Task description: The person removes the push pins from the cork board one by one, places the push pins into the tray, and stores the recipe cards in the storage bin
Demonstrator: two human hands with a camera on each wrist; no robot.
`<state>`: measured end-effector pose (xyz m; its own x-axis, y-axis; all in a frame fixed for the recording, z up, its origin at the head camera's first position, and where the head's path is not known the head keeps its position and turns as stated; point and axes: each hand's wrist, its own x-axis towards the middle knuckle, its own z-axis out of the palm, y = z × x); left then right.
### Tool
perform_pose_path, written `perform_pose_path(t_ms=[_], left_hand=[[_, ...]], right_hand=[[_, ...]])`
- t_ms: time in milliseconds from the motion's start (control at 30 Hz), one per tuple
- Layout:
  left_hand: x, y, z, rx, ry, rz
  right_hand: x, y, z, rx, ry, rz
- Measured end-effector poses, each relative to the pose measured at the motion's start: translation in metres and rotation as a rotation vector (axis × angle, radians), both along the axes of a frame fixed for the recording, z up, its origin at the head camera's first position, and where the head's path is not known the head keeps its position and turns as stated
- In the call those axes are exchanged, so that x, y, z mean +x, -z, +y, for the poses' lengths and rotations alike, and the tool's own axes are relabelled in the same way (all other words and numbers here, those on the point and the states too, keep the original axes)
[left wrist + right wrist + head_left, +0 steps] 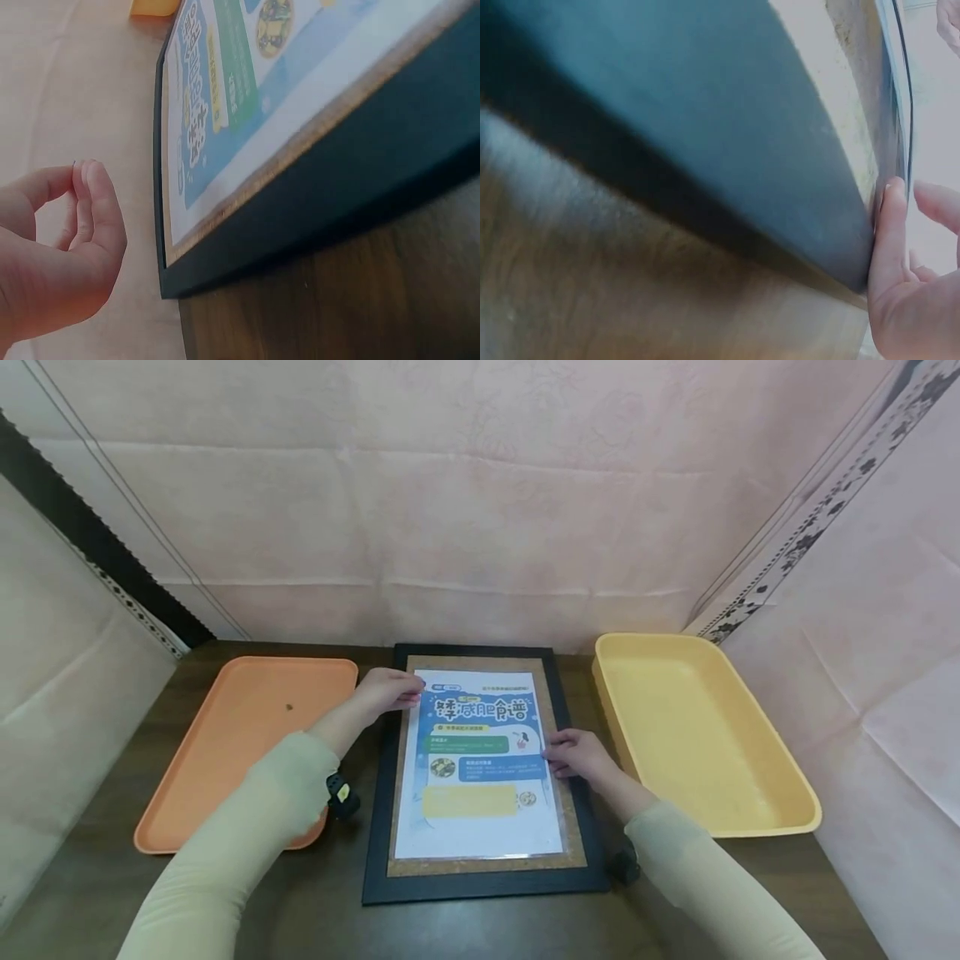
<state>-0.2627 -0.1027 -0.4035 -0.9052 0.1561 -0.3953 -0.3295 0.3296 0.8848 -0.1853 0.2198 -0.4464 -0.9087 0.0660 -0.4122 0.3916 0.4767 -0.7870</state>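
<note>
A printed poster (480, 827) in a clear sleeve or laminate lies on a cork board (487, 867) with a black frame (480, 887). My left hand (386, 689) is at the poster's upper left corner. Its thumb and fingertips meet on a tiny dark-blue, pin-like thing (422, 683), mostly hidden; the left wrist view shows this hand (71, 240) beside the board's corner. My right hand (581, 756) rests over the poster's right edge with fingertips touching it. In the right wrist view, that hand (915, 285) has a gap between thumb and forefinger.
An orange tray (247, 727) with a tiny brown thing (288, 707) in it lies left of the board, under the left forearm. To the right stands a deeper yellow tray (690, 727). Pale cloth (480, 527) hangs behind the dark wooden table (450, 935).
</note>
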Motion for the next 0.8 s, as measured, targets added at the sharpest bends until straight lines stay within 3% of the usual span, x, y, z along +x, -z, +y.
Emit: perform_pose_path(t_ms=[233,567,800], left_hand=[[0.007,-0.004,-0.018,0.014,0.033,0.016],[0.017,-0.004,-0.04,0.037,0.052,-0.013],[0.025,-0.004,-0.05,0.048,0.065,-0.012]], right_hand=[[-0.001,-0.007,0.0,0.018,-0.014,0.002],[-0.001,-0.014,0.0,-0.098,-0.029,-0.012],[0.002,-0.018,0.001,-0.145,0.018,-0.007]])
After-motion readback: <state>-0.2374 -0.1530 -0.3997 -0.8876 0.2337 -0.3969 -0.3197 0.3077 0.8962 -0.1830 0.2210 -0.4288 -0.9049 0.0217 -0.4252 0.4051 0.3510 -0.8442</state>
